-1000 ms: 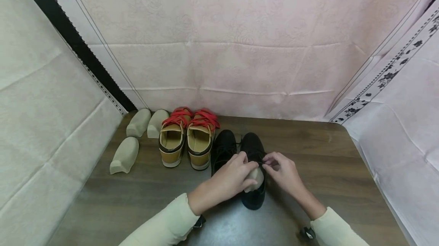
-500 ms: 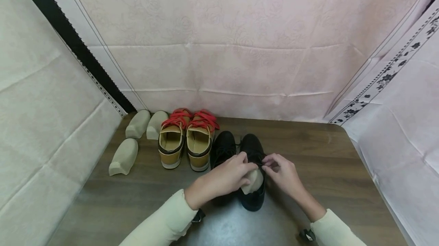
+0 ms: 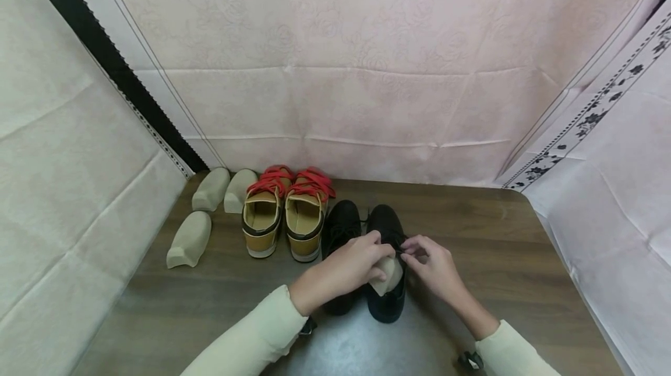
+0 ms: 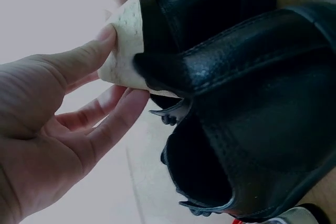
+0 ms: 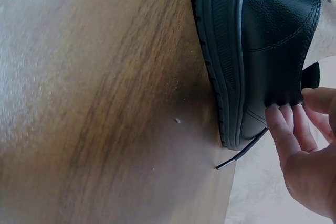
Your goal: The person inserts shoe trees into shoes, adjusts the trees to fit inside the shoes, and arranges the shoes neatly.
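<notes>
A black lace-up shoe stands on the wooden board, a beige shoe insert partly inside its opening. My left hand grips the insert; in the left wrist view the thumb presses one side and fingers lie beneath. On the shoe's right side, my right hand pinches the edge of the lacing flap, as the right wrist view shows. A loose shoelace hangs below those fingers. The other black shoe stands just left, partly hidden by my left hand.
Left of the black pair are a tan left shoe and a tan right shoe, both with red laces. Three beige inserts, one being the nearest insert, lie farther left. A pale cloth wall borders the wooden board behind.
My left hand and forearm have shifted slightly right over the last half second, and the insert has tilted a little in the shoe. My right hand stays at the flap.
</notes>
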Available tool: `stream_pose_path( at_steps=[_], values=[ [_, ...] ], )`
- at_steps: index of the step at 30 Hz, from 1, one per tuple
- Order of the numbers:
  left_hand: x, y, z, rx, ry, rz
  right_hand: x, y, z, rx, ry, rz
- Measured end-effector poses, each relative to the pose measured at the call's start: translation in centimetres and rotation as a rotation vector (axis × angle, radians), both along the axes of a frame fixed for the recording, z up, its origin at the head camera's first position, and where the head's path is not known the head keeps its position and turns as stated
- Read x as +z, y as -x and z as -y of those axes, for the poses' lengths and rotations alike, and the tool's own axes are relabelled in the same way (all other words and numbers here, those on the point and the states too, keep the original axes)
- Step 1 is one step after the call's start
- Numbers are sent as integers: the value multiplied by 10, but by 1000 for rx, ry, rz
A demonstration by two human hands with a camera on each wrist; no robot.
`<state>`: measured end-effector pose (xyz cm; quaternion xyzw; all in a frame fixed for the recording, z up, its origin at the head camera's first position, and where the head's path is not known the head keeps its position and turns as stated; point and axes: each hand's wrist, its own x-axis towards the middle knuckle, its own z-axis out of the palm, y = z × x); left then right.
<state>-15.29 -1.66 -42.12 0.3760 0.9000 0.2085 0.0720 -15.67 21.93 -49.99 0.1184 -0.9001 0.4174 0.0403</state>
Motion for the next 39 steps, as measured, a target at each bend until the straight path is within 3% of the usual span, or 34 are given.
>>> stream_pose_path(
  at_steps=[12, 27, 31, 39],
  values=[
    [-14, 0, -12, 27, -4, -53, -2, -2, 1, 14, 6, -24],
    [-21, 2, -22, 135, -32, -87, -1, -1, -1, 2, -26, -41],
    [-23, 2, -26, 149, -33, -125, 1, 0, 1, -1, -30, -56],
    [-30, -2, -28, 101, 18, -279, -1, -1, 2, 0, -23, -81]
  ],
)
